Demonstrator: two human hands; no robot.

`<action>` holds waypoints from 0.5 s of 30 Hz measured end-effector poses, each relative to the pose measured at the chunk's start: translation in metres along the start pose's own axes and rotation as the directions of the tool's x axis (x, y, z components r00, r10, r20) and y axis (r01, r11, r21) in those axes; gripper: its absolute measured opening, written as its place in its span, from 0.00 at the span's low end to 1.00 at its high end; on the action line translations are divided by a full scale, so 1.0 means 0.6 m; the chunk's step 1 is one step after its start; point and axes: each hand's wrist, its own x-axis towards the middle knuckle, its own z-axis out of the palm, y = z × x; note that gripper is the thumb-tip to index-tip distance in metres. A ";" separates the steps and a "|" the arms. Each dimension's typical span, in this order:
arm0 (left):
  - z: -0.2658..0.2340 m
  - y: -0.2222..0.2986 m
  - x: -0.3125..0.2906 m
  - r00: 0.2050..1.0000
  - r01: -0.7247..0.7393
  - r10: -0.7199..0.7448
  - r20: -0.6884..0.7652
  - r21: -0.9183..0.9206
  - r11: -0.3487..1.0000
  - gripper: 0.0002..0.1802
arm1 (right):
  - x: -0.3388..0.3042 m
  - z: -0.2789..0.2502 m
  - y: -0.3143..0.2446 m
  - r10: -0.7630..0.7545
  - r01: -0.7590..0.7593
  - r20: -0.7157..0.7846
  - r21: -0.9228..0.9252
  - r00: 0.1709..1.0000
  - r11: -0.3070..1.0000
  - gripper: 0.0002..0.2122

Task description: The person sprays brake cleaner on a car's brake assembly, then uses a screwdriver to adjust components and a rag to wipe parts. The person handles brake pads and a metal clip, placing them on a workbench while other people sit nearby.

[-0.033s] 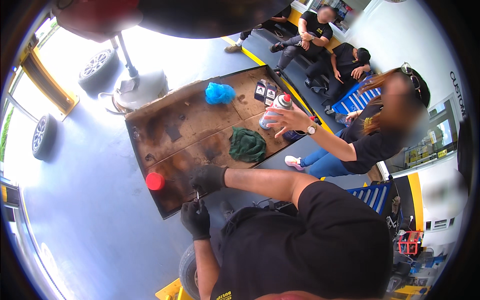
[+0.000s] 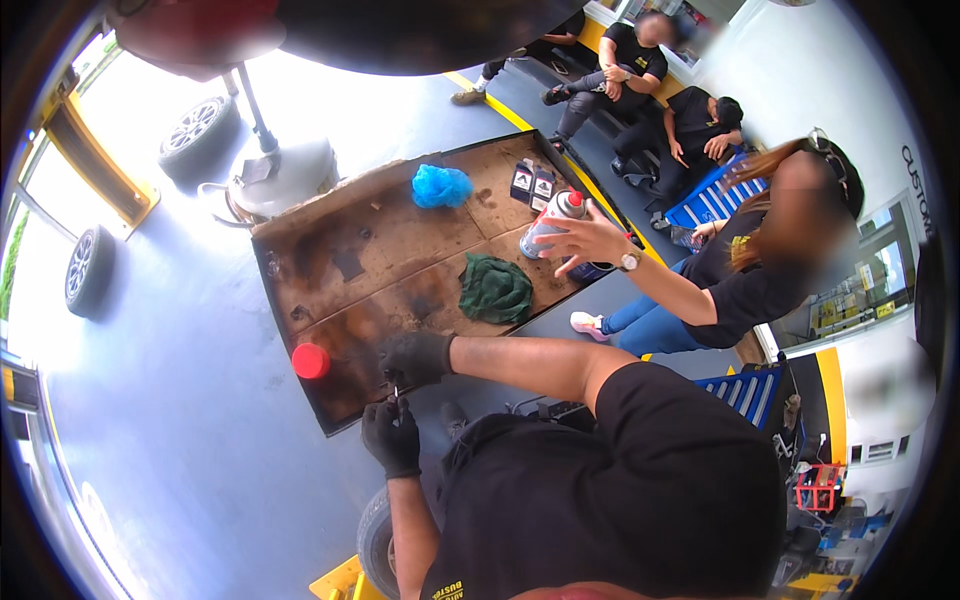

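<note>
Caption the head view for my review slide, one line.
Gloved left hand and right hand meet at a small shiny piece by stained cardboard that bears a round red item.

Below centre, the slim metal piece point(image 2: 397, 389) between the left hand point(image 2: 391, 438) and right hand point(image 2: 417, 358) is too small to be identified. At lower centre, a tyre point(image 2: 374, 538) is partly covered by the left forearm point(image 2: 413, 535). At the top, a dark rounded shape point(image 2: 420, 35) is cut off by the edge.
</note>
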 end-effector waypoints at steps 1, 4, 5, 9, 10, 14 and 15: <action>-0.006 -0.001 -0.012 1.000 0.030 -0.030 -0.005 0.010 1.000 0.07 | 0.004 0.002 -0.011 -0.028 0.024 0.048 0.091 0.998 0.996 0.04; 0.007 0.004 0.008 0.991 -0.053 0.033 -0.126 -0.160 0.986 0.10 | 0.008 0.015 0.017 -0.158 0.140 0.086 0.186 0.984 0.973 0.06; -0.001 -0.006 -0.001 1.000 -0.019 0.019 -0.022 -0.011 1.000 0.07 | 0.014 0.009 0.026 -0.198 0.180 0.077 0.196 0.977 0.964 0.06; 0.000 -0.008 -0.008 0.996 0.049 -0.058 -0.072 -0.120 0.992 0.09 | 0.019 -0.028 -0.027 -0.024 -0.022 0.142 0.309 0.990 0.951 0.04; 0.004 -0.008 -0.003 0.995 0.065 -0.072 -0.063 -0.107 0.992 0.09 | 0.017 -0.026 -0.019 -0.025 -0.029 0.144 0.359 0.989 0.933 0.03; 0.007 -0.011 -0.015 0.997 0.075 -0.076 -0.022 -0.033 0.997 0.07 | 0.007 0.000 0.038 -0.044 0.014 0.090 0.319 0.995 0.948 0.06; 0.008 -0.011 -0.013 0.997 0.070 -0.070 -0.033 -0.019 0.997 0.07 | 0.013 0.001 0.030 -0.116 0.077 0.094 0.345 0.989 0.935 0.06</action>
